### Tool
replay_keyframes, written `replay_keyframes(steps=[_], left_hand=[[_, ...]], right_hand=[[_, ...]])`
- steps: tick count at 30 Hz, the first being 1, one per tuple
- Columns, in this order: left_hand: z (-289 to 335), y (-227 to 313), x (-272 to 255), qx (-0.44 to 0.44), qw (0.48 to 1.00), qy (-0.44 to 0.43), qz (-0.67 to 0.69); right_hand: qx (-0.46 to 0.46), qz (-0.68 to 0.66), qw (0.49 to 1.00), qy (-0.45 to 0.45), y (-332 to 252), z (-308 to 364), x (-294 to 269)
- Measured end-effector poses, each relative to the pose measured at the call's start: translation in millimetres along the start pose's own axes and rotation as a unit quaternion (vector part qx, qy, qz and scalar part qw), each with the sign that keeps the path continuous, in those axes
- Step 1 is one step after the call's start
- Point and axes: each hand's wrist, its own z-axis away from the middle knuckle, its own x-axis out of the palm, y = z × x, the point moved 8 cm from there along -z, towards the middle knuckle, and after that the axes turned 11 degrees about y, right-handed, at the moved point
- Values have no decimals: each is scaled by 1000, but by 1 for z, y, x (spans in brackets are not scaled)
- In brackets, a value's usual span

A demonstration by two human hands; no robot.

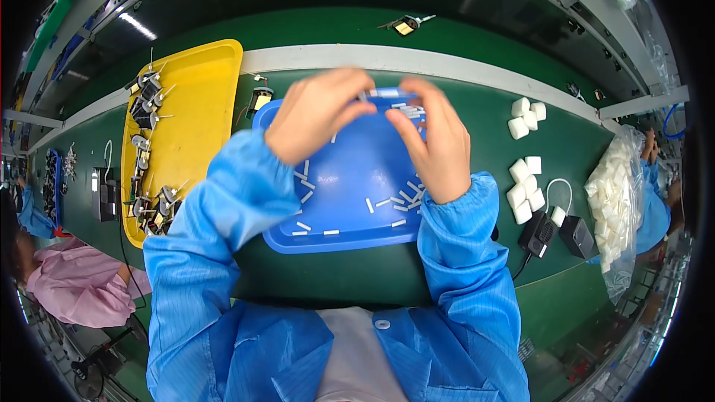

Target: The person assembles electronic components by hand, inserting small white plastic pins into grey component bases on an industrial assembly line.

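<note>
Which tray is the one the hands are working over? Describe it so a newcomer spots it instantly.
On the green workbench, two plastic trays sit side by side just below the grey rail. It is the blue rectangular plastic tray at centre, under both hands, strewn with small white strips. Its left neighbour, the yellow plastic tray, instead holds dark wired components.

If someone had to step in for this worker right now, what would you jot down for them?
Left hand and right hand: both raised over the blue tray, fingertips meeting on a small white piece.
More small white strips lie loose in the tray.
Yellow tray on the left holds dark wired parts.
White foam blocks sit to the right.
Done or left: cannot tell.
</note>
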Motion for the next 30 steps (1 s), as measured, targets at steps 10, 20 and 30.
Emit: replay_keyframes(steps=[10,20,30], left_hand=[[-27,-198,4,-193,936,-72,-286],[150,-163,-205,-252,843,-123,-458],[221,-168,-246,-368,883,-18,-292]], right_hand=[[-26,-3,993,-111,-6,8,13],[-78,289,942,-149,35,26,29],[-30,198,961,-192,35,30,33]])
